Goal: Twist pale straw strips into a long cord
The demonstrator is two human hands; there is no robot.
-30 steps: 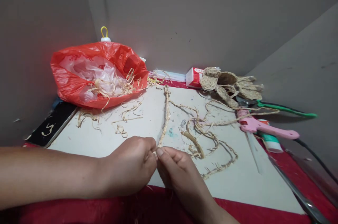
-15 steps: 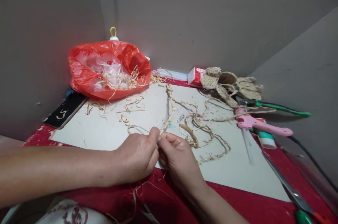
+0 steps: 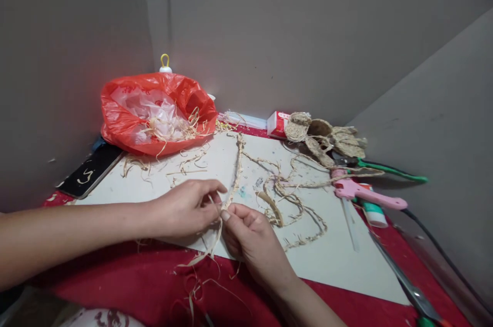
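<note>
Pinching the braided cord [image 3: 238,173] over the white board [image 3: 331,260] with the right grip [image 3: 254,237]; reaching among loose strands [image 3: 214,245] with the left grip [image 3: 185,209], too unclear to call pinched. Braided down to the fingertips, unbraided below.

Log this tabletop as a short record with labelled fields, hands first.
Left hand: fingers curled beside the loose strands
Right hand: pinching the near end of the braid
Surface: white board on red covering
Far left: open red bag holding white plastic and fibres; black phone nearby
Right side: pink glue gun, green-handled cutters
</note>
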